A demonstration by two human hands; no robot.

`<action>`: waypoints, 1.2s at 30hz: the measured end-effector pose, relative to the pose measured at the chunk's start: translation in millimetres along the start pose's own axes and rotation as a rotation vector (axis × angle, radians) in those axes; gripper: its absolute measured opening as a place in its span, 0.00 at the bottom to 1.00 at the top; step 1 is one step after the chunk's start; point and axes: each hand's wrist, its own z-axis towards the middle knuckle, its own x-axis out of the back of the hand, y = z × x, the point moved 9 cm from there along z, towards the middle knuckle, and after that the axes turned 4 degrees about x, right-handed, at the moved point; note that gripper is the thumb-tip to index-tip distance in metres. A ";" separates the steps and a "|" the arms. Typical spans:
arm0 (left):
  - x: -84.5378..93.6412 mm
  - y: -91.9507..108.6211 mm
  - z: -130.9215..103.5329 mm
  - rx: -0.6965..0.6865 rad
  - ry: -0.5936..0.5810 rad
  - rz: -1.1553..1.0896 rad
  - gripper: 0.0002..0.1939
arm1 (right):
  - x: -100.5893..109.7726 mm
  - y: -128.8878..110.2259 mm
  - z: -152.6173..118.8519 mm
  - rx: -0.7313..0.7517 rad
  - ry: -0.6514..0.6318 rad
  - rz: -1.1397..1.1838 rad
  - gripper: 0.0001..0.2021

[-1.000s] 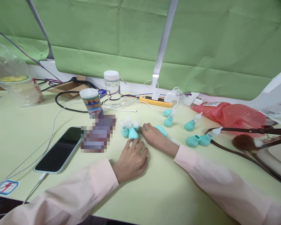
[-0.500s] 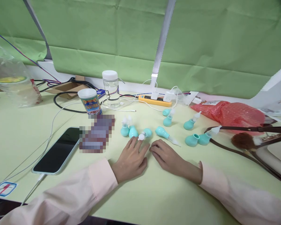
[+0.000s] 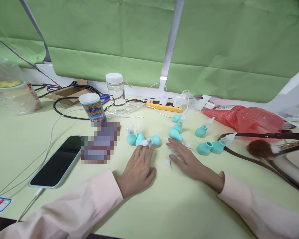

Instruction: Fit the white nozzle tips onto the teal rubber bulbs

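Observation:
My left hand (image 3: pixel 139 171) lies spread on the table, its fingertips at a teal bulb (image 3: pixel 155 140) with a clear and white tip, which lies on its side. Two more teal bulbs with upright clear tips, one of them here (image 3: pixel 131 138), stand just beyond those fingers. My right hand (image 3: pixel 188 161) is open over the table, fingers apart. Its fingertips are beside a lying teal bulb (image 3: pixel 175 134), whose clear nozzle is partly behind the hand. A small white tip (image 3: pixel 168 164) lies left of my right thumb.
Several other teal bulbs (image 3: pixel 201 131) sit farther back and right. A phone (image 3: pixel 57 162), a patterned cup (image 3: pixel 92 108) and a clear bottle (image 3: pixel 116 96) are at left. Behind are a yellow power strip (image 3: pixel 161 106) and a red bag (image 3: pixel 254 121); a brown strap (image 3: pixel 246 164) lies right.
My right hand has moved right and its fingers have spread, uncovering the small white tip. The lying bulb beside it has shifted. The bulb at my left fingertips has turned slightly.

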 end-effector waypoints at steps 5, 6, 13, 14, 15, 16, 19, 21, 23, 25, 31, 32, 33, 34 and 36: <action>2.2 -4.1 4.0 0.011 -0.003 0.058 0.22 | -8.8 -1.3 7.4 0.033 -0.112 0.010 0.22; 2.3 -4.1 4.4 0.011 -0.012 0.065 0.21 | -8.3 -3.1 8.2 0.043 -0.111 0.024 0.21; -0.4 4.2 2.5 -0.057 -0.074 0.040 0.14 | -7.0 -25.8 2.4 0.052 -0.067 0.223 0.17; -1.9 7.1 1.6 -0.088 -0.082 0.008 0.14 | -8.0 -30.2 0.3 0.048 -0.070 0.246 0.17; -3.4 9.9 0.6 -0.120 -0.088 -0.029 0.15 | -8.9 -33.9 -1.8 0.037 -0.074 0.272 0.18; -4.8 12.3 -0.5 -0.148 -0.091 -0.066 0.15 | -9.4 -36.9 -3.7 0.022 -0.076 0.299 0.18; -9.2 14.8 -2.8 -0.192 -0.084 -0.114 0.18 | -8.9 -42.1 -7.3 -0.004 -0.073 0.371 0.18; -13.5 13.6 -3.7 -0.199 -0.085 -0.098 0.20 | -6.4 -41.5 -7.1 0.008 -0.052 0.390 0.17; -17.7 10.9 -4.0 -0.192 -0.095 -0.079 0.21 | -0.8 -37.2 -5.5 0.027 0.013 0.376 0.15; -20.5 7.0 -3.1 -0.166 -0.105 -0.073 0.20 | 4.9 -33.0 -4.0 0.051 0.085 0.331 0.13; -20.5 -1.4 2.5 -0.074 -0.145 0.013 0.17 | -4.0 -37.5 -2.3 0.062 -0.006 0.130 0.11; -20.5 -2.7 3.3 -0.061 -0.158 0.040 0.16 | -5.8 -38.5 -2.0 0.059 -0.024 0.111 0.09; -20.5 -4.3 4.0 -0.047 -0.169 0.067 0.15 | -7.0 -39.0 -1.7 0.057 -0.034 0.104 0.07; -20.3 -6.1 4.7 -0.034 -0.177 0.092 0.15 | -7.5 -38.9 -1.3 0.055 -0.035 0.108 0.06; -19.3 -9.5 5.7 -0.013 -0.180 0.125 0.13 | -7.0 -37.7 -0.8 0.055 -0.015 0.129 0.05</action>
